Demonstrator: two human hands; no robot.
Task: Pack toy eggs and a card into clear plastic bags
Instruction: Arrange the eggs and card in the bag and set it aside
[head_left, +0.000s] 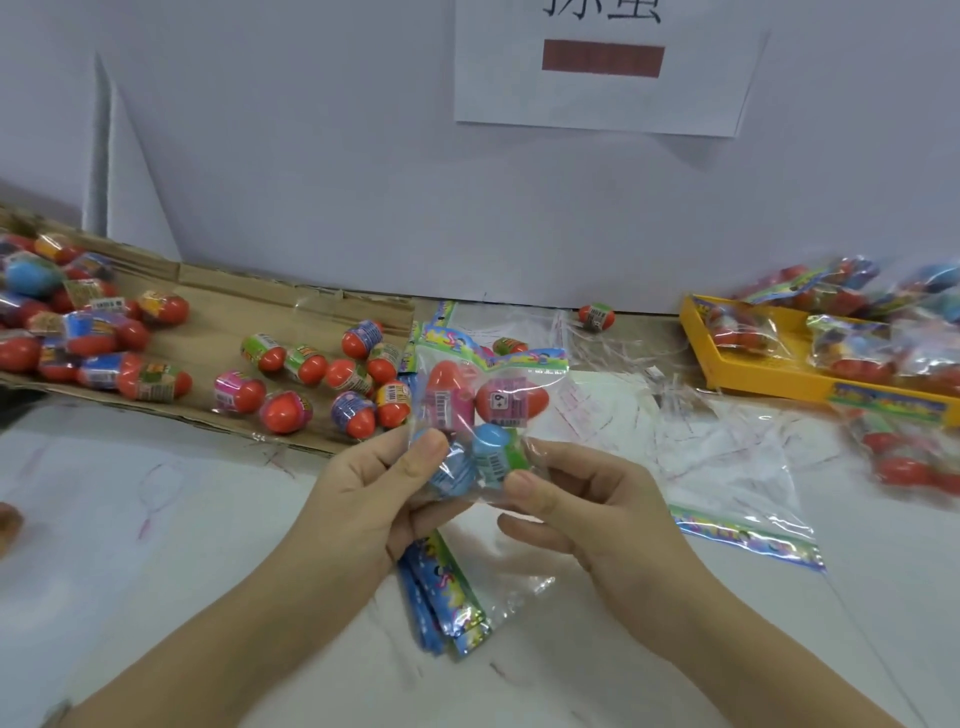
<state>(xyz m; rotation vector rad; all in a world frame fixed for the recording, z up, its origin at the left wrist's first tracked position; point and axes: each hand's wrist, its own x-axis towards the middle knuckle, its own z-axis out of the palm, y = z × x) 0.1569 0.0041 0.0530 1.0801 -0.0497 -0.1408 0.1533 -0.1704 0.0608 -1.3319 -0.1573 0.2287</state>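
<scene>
Above table (156, 519) — left hand (363, 499), right hand (587, 514) pinch egg-filled bag (483, 410), fingers (426, 452) curled.

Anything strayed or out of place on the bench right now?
One toy egg lies alone near the back wall by loose clear bags, away from the egg pile on the cardboard. Otherwise nothing stands out.

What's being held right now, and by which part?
The filled clear bag, by its lower end: the left hand pinches the lower left corner, the right hand the lower right.
</scene>
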